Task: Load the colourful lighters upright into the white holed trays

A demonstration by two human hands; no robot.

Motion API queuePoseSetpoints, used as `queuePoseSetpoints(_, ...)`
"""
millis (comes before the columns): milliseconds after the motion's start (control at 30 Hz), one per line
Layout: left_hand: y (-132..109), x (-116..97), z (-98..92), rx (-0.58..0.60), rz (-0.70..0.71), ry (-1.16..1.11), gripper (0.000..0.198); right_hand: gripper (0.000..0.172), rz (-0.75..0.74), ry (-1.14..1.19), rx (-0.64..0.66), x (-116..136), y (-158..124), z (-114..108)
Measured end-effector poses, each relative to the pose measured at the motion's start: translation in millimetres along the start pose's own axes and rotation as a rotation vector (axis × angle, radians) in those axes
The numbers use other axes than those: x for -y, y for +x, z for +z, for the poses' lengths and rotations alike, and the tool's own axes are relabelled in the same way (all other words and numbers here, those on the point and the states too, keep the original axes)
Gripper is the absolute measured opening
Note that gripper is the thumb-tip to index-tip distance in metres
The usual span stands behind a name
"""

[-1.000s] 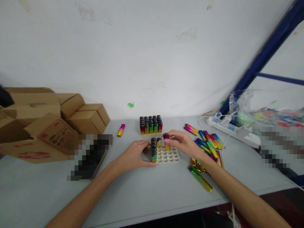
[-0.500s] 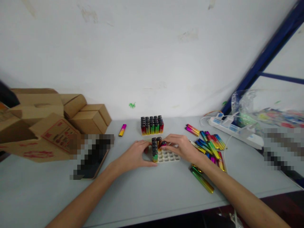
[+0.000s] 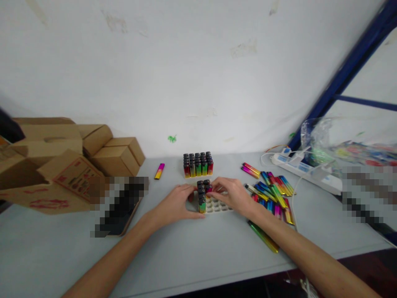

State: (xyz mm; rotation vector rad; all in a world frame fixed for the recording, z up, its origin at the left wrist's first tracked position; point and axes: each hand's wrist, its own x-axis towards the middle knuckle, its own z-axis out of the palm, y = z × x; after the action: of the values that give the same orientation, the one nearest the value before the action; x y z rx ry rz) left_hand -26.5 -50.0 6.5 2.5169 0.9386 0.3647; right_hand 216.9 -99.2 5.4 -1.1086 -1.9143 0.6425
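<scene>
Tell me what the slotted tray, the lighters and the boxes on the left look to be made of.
Tray: off-white, matte, moulded cells; likely plastic or pulp, hard to tell which. Loose lighters: glossy rainbow bodies with glints, probably metallic-coated plastic; the standing ones have black tops. Boxes: plain brown, dull, folded flaps, so cardboard.

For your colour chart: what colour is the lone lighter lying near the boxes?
Pink and yellow lighter, head view.

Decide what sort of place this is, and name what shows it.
Probably a small packing workbench: a grey worktable, loose rainbow-coloured plastic lighters, a white slotted tray partly filled with upright ones, and stacked brown cardboard boxes.
</scene>
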Motion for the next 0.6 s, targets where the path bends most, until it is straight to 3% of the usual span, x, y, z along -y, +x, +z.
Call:
queuePoseSetpoints(233, 1.0, 1.3, 0.9, -0.004, -0.004, -0.005, 0.057, 0.017, -0.025, -0.223, -0.011, 4.4, 0.6, 0.2)
queuePoseSetpoints(333, 0.8, 0.7, -0.1, -0.009, -0.008, -0.008, 0.057, 0.022, -0.03, -0.269, 0.041, 7.6, 1.1, -4.8)
queuePoseSetpoints(467, 1.2, -1.1, -2.0, 0.003, -0.015, 0.001, 0.058, 0.028, -0.018, -0.318, 0.152, 8.7, 2.1, -30.8)
queuePoseSetpoints(600, 1.6, -1.2, -2.4, -0.001, -0.017, -0.003, 0.062, 0.019, 0.119, -0.576, 0.008, -13.4, 1.0, -72.3)
